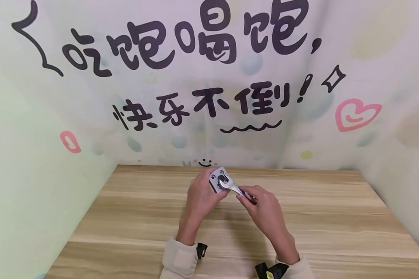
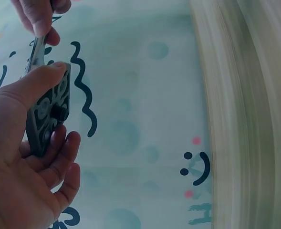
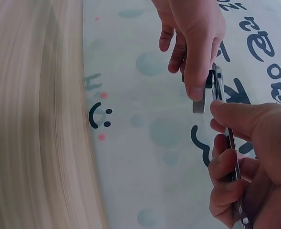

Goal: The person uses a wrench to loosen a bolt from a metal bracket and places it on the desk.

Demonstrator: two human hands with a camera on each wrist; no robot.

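In front of me, my left hand (image 1: 199, 199) grips a small grey metal plate (image 1: 216, 175) by its edges, holding it up over the table. The plate has round holes and a dark bolt head (image 1: 221, 178) near its middle. On the plate's back, in the left wrist view, the dark bolt end (image 2: 59, 113) sticks out between thumb and fingers. My right hand (image 1: 268, 211) holds a shiny open-ended wrench (image 1: 234, 188) by its handle, fingers curled round it in the right wrist view. The wrench's jaw sits around the bolt head.
Both hands are above a wood-grain table (image 1: 143, 217). Behind it hangs a pale printed backdrop (image 1: 181, 147) with large dark lettering, meeting the table's far edge. Black wrist-camera mounts (image 1: 201, 250) sit at the light sleeves (image 1: 179, 255).
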